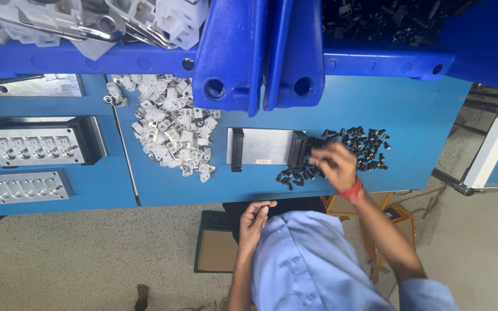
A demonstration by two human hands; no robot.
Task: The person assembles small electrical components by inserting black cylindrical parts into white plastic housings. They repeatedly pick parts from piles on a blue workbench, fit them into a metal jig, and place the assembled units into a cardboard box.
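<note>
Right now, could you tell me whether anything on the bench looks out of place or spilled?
Nothing looks damaged. The small black parts and the white plastic parts lie in loose heaps on the blue bench, not in bins. The right hand reaches into the black ones.

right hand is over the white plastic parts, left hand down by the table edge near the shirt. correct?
Not quite. In the head view the right hand is over the small black parts beside the metal fixture plate, not the white plastic parts, which lie untouched further along the blue table. The left hand is indeed by the table edge near the shirt.
</note>
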